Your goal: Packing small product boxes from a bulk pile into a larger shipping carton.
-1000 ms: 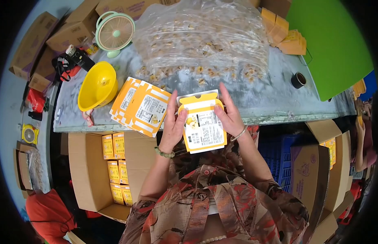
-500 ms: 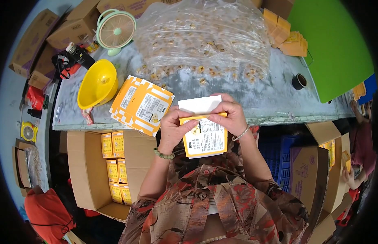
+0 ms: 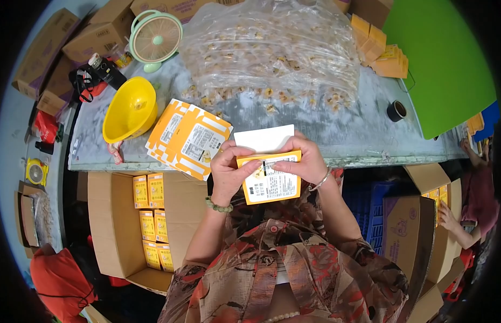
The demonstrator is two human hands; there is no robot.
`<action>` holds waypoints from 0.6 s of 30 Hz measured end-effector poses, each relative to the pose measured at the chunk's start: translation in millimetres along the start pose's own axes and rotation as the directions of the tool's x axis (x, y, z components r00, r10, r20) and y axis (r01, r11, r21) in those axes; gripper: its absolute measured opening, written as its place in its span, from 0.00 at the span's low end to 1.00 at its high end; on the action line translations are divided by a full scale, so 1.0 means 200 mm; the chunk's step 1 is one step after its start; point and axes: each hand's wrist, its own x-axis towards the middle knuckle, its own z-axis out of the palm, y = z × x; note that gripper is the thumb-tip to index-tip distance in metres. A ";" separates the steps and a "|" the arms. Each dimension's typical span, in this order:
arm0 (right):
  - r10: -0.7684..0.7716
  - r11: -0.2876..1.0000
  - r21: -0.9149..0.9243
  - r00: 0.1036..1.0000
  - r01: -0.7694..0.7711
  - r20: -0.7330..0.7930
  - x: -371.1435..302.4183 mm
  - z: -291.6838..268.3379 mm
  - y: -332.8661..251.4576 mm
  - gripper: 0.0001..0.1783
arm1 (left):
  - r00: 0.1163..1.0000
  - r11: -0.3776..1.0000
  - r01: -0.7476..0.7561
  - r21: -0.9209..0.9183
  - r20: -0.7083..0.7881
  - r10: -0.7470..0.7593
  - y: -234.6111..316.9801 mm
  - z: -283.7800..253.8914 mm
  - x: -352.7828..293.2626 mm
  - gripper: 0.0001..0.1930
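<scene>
Between my two hands is a yellow-and-white folding carton, its printed face toward me and its white inner flap standing up at the far end. My left hand grips its left side, thumb on the printed face. My right hand holds the right side, its thumb lying on the face just below the top edge. Fingers behind the carton are hidden. Just left of my left hand, a fanned stack of flat cartons lies on the table, its near corner over the edge.
A yellow bowl and a green fan stand at left. Clear plastic with small wrapped pieces covers the far middle. A dark cup stands right. Below the table, a cardboard box holds filled cartons. A co-worker's hand is at right.
My right thumb has slid inward and a little down on the carton, and the carton's lower edge has risen slightly. The co-worker's hand has moved up to the cartons in the right-hand box.
</scene>
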 end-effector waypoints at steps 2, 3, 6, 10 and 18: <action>0.032 0.997 -0.077 0.997 -0.027 0.068 0.00 -0.01 0.01 0.14 | 0.995 0.995 -0.059 0.077 0.083 0.052 -0.01 -0.02 0.00 0.12; 0.031 0.997 -0.079 0.997 -0.026 0.068 0.01 -0.01 0.01 0.14 | 0.995 0.995 -0.060 0.076 0.083 0.054 0.00 -0.02 0.00 0.12; -0.089 0.990 -0.107 0.995 0.094 0.052 0.03 0.01 -0.03 0.19 | 0.998 0.996 -0.059 0.060 0.025 0.058 0.00 0.00 0.01 0.15; -0.086 0.956 0.268 0.986 0.122 -0.140 0.08 0.07 -0.03 0.37 | 0.992 0.979 -0.123 -0.160 -0.057 0.116 0.04 -0.01 0.02 0.23; -0.400 0.705 0.638 0.916 0.310 -0.003 0.31 0.25 0.03 0.51 | 0.685 -0.068 0.694 -0.717 0.686 -0.246 -0.13 -0.19 -0.23 0.34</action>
